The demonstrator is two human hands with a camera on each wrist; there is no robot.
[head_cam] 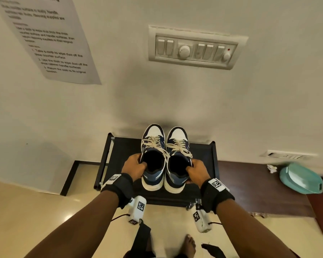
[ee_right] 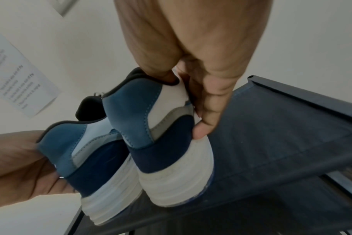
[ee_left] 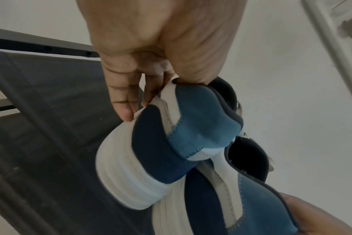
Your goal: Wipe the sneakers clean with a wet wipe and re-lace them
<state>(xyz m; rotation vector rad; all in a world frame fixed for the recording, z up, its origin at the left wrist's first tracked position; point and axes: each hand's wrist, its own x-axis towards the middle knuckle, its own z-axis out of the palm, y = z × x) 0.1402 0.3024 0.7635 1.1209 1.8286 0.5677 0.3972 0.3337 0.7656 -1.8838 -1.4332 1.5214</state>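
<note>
The left hand (head_cam: 133, 167) clamps its grip on the left sneaker (head_cam: 153, 157) collar; the right hand (head_cam: 197, 172) likewise holds the right sneaker (head_cam: 178, 161). Both sit paired, laced, seemingly just above the rack shelf (head_cam: 123, 148), for carrying.

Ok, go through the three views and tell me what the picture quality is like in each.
Head view: wide-angle bending bows the switch panel; the printed notice is soft, and the teal object at the right edge smears. Left wrist view: dim and tinted; the left sneaker is fairly sharp, the rack blurred. Right wrist view: similarly dim; the right sneaker is clear, the notice is soft.
</note>
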